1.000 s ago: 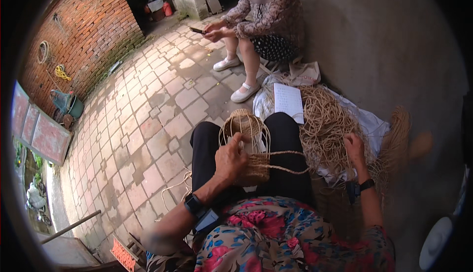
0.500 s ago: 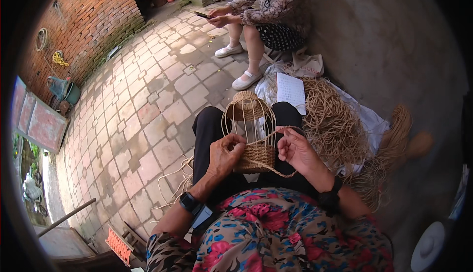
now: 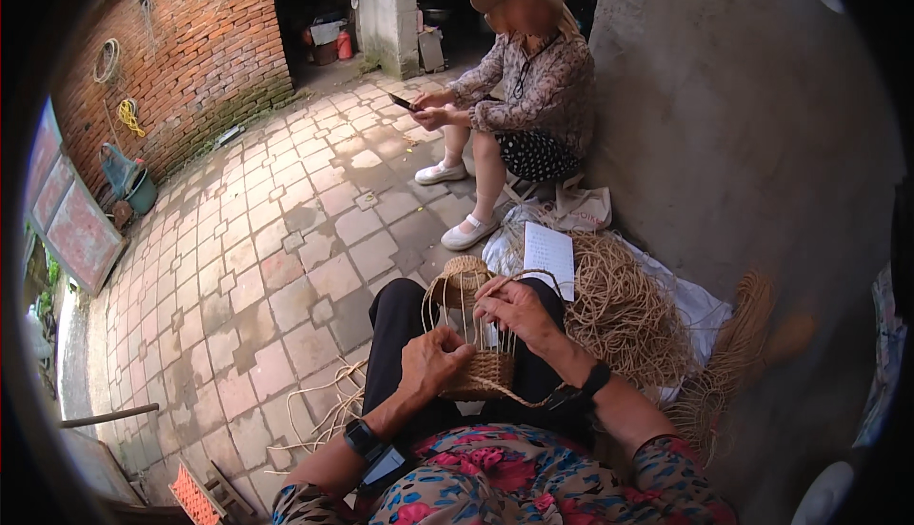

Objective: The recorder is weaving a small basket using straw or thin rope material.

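Observation:
A partly woven straw-coloured basket [image 3: 488, 370] rests between my knees, with a woven band at the near end, bare upright strands in the middle and a woven round part [image 3: 464, 271] at the far end. My left hand [image 3: 433, 365] grips the left side of the near band, thumb and fingers closed at its rim. Above the strands, my right hand [image 3: 517, 313] has its fingers bent together around a twisted cord [image 3: 540, 274]. That cord loops past the hand, and a length of it also hangs along the basket's near right side. Fingers partly hide the strands.
A large heap of loose cord [image 3: 628, 311] lies on white sheeting to the right, with a written sheet of paper [image 3: 549, 258] on it. Another person [image 3: 533, 87] sits ahead, holding a phone [image 3: 402, 102]. Loose strands [image 3: 328, 401] trail on the paving by my left leg.
My right hand has moved up and left, over the bare strands, bringing the cord with it. My left hand stays on the basket. The view has tilted upward, showing more of the seated person.

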Demonstrator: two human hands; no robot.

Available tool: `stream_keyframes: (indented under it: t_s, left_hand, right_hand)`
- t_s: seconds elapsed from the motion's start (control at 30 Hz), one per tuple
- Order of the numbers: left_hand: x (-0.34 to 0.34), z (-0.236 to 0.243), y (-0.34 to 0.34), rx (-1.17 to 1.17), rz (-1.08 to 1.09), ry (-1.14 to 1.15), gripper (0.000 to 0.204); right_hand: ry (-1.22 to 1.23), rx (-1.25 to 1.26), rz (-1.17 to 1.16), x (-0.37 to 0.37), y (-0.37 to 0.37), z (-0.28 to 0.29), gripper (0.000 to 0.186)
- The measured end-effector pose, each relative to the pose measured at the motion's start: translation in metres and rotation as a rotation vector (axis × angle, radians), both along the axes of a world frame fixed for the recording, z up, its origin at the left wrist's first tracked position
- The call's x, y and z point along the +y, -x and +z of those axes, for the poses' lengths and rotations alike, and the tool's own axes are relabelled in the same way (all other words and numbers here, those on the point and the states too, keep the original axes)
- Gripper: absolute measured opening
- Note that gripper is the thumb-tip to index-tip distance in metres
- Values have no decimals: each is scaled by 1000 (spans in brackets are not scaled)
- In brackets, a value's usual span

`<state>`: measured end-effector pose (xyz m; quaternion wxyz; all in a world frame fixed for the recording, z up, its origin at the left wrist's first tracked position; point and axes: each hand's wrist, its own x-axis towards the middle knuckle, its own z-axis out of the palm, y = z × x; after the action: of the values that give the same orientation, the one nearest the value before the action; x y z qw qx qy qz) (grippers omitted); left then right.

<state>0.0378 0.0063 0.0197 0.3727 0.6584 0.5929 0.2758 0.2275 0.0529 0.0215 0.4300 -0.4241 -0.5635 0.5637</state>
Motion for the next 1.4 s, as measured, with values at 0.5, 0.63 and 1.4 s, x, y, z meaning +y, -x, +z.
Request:
stream_keyframes:
  t_s: [0.5, 0.63, 1.4]
  left_hand:
    - [-2, -10, 10, -96, -32, 76, 28]
    - [0, -10, 17, -167, -118, 5, 24]
    - [3, -14, -13, -344, -38, -19, 15]
  right_hand:
    - [-111, -395, -256, -16, 17, -7, 41]
    - [319, 397, -84, -50, -24, -12, 28]
    - [-555, -898, -336, 9, -2, -20, 13]
